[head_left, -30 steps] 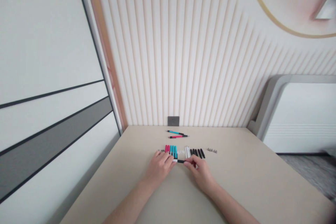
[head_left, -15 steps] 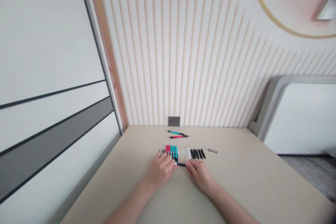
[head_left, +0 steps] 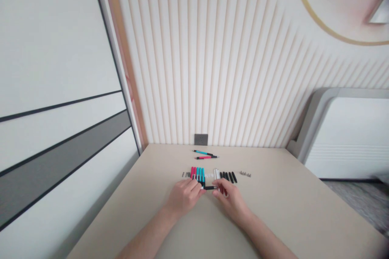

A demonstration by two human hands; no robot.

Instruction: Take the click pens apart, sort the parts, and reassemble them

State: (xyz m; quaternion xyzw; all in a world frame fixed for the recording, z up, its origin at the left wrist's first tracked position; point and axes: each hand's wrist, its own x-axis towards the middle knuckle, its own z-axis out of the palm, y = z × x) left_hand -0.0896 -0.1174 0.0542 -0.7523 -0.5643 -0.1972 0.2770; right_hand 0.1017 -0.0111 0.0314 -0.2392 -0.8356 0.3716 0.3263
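My left hand [head_left: 186,195] is closed around the left end of a black pen barrel [head_left: 209,188], held level just above the table. A bit of white shows where the barrel meets my fingers. Around the barrel's right end, which has a small silvery tip, the thumb and forefinger of my right hand [head_left: 230,196] are spread slightly apart. Just beyond my left hand is a row of pink and blue pen barrels [head_left: 197,172], its lower part hidden by the fingers. White refill tubes [head_left: 216,173] and several black grip pieces [head_left: 228,177] lie beyond my right hand.
Farther back lie a blue and black pen [head_left: 203,152] and a pink and black pen [head_left: 206,157]. Small metal tips [head_left: 244,174] sit at the right, small white pieces [head_left: 209,175] between the rows, springs [head_left: 187,174] at the left. A ribbed wall with a socket [head_left: 201,139] borders the table [head_left: 164,162].
My right hand's fingers have loosened and spread at the barrel's right end, so its silvery tip now shows. My left hand keeps its hold. The view has shifted slightly.
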